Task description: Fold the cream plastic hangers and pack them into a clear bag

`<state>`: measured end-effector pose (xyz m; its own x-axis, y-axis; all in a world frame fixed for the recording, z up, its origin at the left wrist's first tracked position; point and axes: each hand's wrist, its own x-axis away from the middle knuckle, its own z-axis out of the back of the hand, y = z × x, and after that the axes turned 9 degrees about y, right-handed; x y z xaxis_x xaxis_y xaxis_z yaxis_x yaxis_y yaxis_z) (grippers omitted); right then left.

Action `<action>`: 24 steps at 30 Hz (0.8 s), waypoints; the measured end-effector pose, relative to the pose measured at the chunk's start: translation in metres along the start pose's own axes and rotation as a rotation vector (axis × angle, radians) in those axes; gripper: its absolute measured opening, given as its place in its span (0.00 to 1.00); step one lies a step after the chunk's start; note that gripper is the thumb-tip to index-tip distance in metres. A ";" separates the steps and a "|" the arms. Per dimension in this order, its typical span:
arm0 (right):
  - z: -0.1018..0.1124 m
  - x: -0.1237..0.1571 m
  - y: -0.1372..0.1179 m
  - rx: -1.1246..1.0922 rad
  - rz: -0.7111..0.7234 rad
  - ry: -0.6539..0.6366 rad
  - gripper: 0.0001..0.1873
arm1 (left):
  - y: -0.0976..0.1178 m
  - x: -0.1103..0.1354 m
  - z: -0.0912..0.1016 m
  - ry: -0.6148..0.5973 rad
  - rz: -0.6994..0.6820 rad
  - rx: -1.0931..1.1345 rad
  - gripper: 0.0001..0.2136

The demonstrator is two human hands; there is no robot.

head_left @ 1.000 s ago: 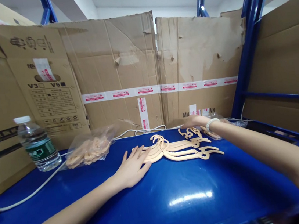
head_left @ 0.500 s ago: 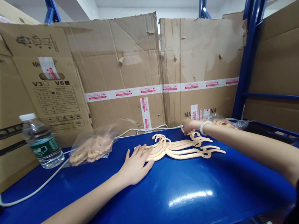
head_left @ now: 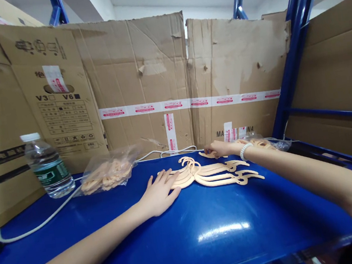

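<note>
Several cream-coloured, slender curved pieces (head_left: 215,180) lie side by side on the blue tabletop, with curled, hook-like ends; I cannot tell their kind. My left hand (head_left: 160,194) rests flat with fingers spread over their left ends, partly hiding them. Farther back, my right hand (head_left: 218,148), wearing a pale beaded bracelet (head_left: 245,151), has its fingers closed on another cream-coloured curved piece (head_left: 208,155). That piece lies low at the table's back, and the hand covers part of it.
A clear plastic bag of similar pieces (head_left: 105,176) lies left, another bag (head_left: 263,144) right behind my right forearm. A water bottle (head_left: 50,169) stands at the far left. A white cable (head_left: 42,229) runs along the blue tabletop (head_left: 166,247). Cardboard (head_left: 139,80) walls the back.
My right hand has moved slightly left, and the piece it held raised over the others now lies lower behind them. My left hand has stayed in place.
</note>
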<state>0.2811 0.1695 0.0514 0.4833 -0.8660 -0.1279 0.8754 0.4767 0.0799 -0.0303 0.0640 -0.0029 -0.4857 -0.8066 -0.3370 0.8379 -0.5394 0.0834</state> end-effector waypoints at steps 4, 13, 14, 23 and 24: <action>-0.003 0.001 0.006 0.032 0.045 0.044 0.20 | -0.001 0.000 0.000 0.001 -0.002 0.000 0.26; 0.002 0.014 0.004 -0.016 0.004 0.263 0.24 | 0.003 0.001 0.005 -0.016 -0.003 -0.033 0.26; 0.002 0.021 -0.003 -0.027 -0.012 0.294 0.24 | 0.003 0.001 0.006 -0.018 -0.004 -0.041 0.26; -0.025 0.098 -0.074 -0.142 0.068 0.197 0.42 | 0.005 -0.001 0.006 -0.072 0.027 -0.044 0.29; -0.027 0.098 -0.073 -0.141 0.081 0.178 0.41 | 0.004 -0.002 0.005 -0.075 0.027 -0.041 0.30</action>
<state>0.2647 0.0540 0.0061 0.5346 -0.7899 -0.3004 0.8204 0.5704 -0.0400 -0.0277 0.0624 0.0026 -0.4788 -0.8375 -0.2634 0.8597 -0.5081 0.0529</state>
